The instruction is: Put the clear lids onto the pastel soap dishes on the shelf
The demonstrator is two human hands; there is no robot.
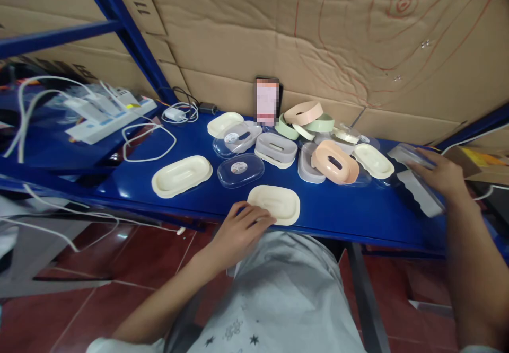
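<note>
My left hand (244, 231) rests its loosely spread fingers on the near left rim of a cream oval soap dish tray (284, 198) at the table's front edge. At the right, my right hand (439, 170) has its fingers closed on a clear plastic lid (406, 154), slightly blurred. Under that hand is a pale piece with a wavy edge (422, 196). Between the hands lie a peach soap dish part with a slot (338, 165), a grey slotted one (276, 146) and another cream tray (373, 161). A clear lid with a round sticker (248, 171) lies behind the left hand.
Another cream tray (182, 175) lies at the left. Peach and green rings (304, 113) are piled at the back, beside a phone (267, 101) leaning on cardboard. White cables run from a power strip (113, 120) at the left. A blue post (131, 40) rises there.
</note>
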